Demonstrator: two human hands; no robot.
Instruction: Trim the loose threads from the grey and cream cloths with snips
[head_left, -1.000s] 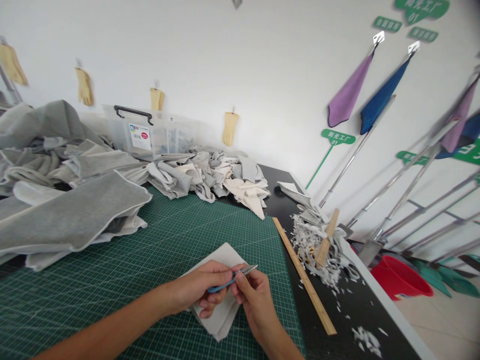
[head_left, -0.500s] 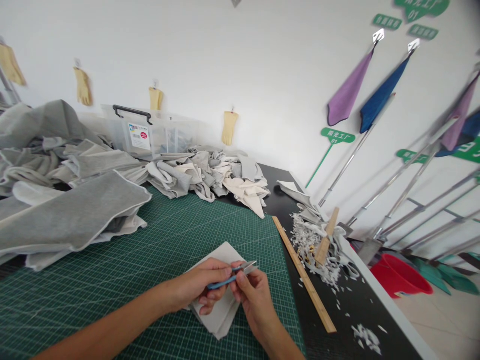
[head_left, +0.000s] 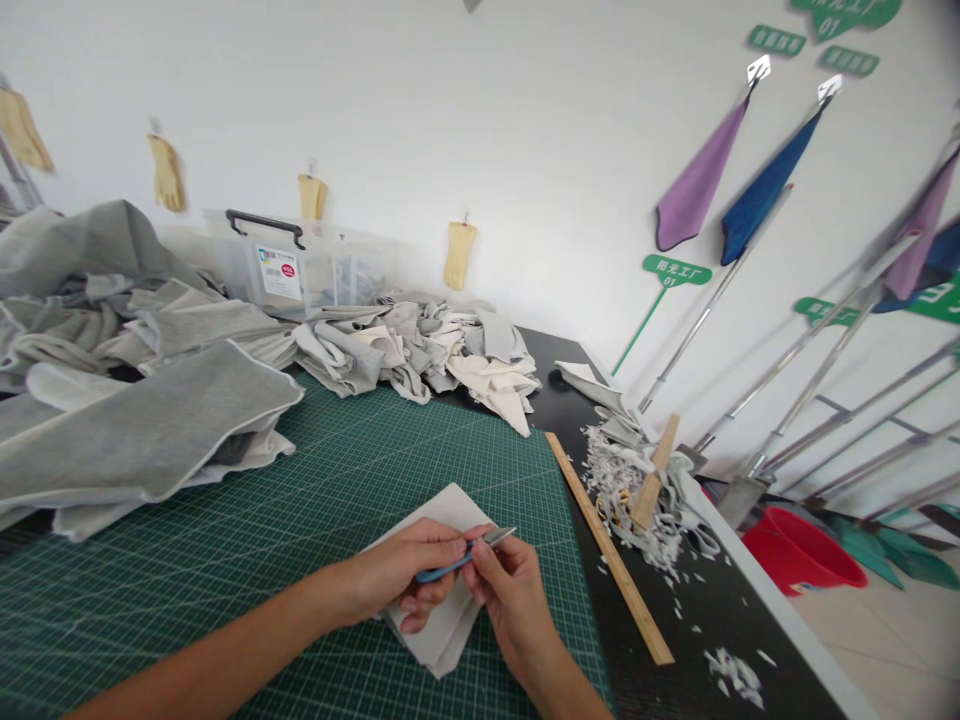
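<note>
My left hand point(head_left: 424, 562) is closed around the blue handles of a pair of small scissors point(head_left: 450, 572), whose silver blades point right. Close against it, my right hand point(head_left: 506, 585) has thumb and fingers pinched together beside the blades. What sits in that pinch is hidden or too small to name. Under both hands lies a stack of pale grey cloth pieces point(head_left: 442, 640), on a green cutting mat point(head_left: 337, 450).
Heaps of grey cloth point(head_left: 165, 420) and crumpled pieces point(head_left: 420, 345) cover the back and left. A clear plastic box point(head_left: 277, 265) stands behind. Along the mat's right edge lies a wooden ruler point(head_left: 611, 550). Scraps point(head_left: 630, 490) litter the black table; a red bucket point(head_left: 799, 550) is beyond.
The scissor blades, slightly parted before, now look closed together. Both hands and the cloth stack have stayed nearly in place.
</note>
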